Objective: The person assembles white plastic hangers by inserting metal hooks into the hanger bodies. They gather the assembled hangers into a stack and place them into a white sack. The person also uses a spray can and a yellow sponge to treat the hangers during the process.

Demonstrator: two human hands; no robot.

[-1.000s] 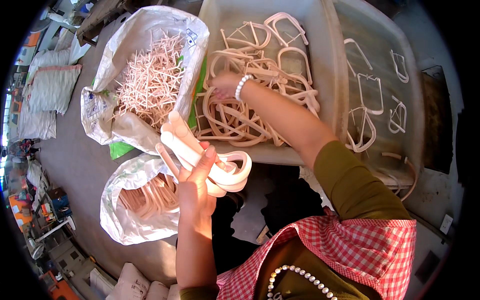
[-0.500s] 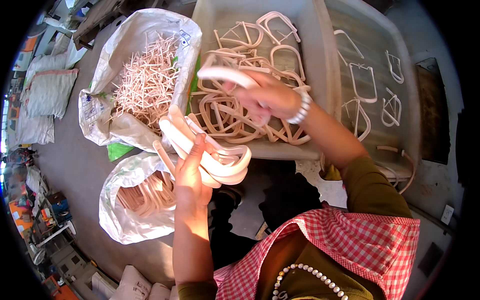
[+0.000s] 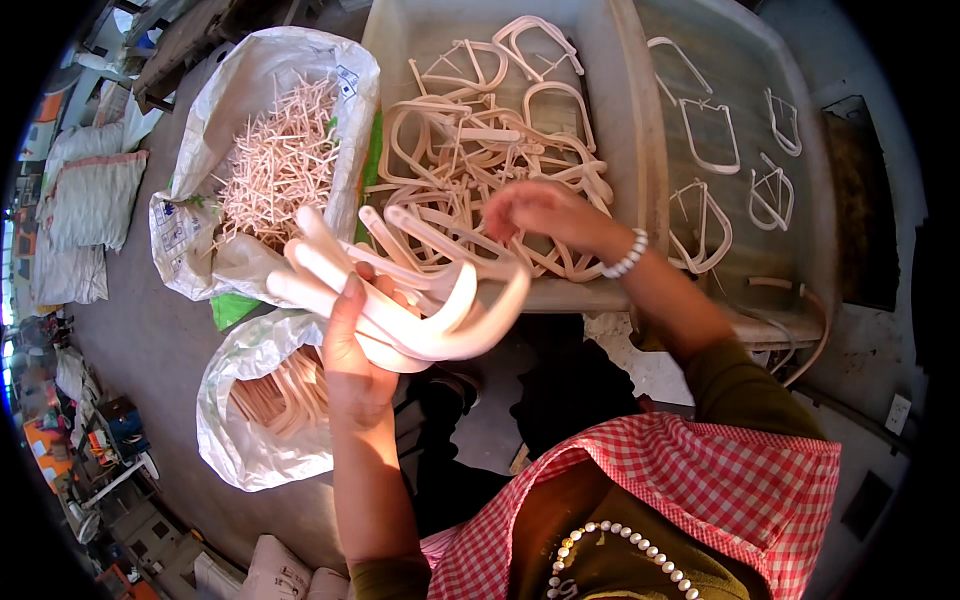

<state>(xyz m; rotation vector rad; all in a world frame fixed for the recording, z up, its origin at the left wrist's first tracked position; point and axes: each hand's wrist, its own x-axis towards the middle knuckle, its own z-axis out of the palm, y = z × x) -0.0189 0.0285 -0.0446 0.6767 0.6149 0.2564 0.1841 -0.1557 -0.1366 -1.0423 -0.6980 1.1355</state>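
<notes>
My left hand (image 3: 356,362) is closed round a bundle of curved, pale pink plastic strips (image 3: 430,335), the thumb lying across them. Their straight ends fan out to the upper left and their bends face right. My right hand (image 3: 552,215), with a white bead bracelet at the wrist, is above a grey tub (image 3: 570,297). Its fingers are loosely bent and slightly blurred, with nothing visible in them. Beneath and beyond it lies a tangled heap of similar curved plastic pieces (image 3: 440,165), some with thin crossbars. Part of the heap is hidden by my right hand and the bundle.
A white sack (image 3: 175,225) full of thin pink sticks stands left of the tub. Nearer, another white sack (image 3: 225,440) contains curved strips. A second tub (image 3: 735,255) on the right has several separate framed pieces. A hose (image 3: 822,335) hangs over its near edge.
The curved piece in my right hand has left it, and that hand has dropped nearer the heap. My left hand's bundle has shifted left and spread wider.
</notes>
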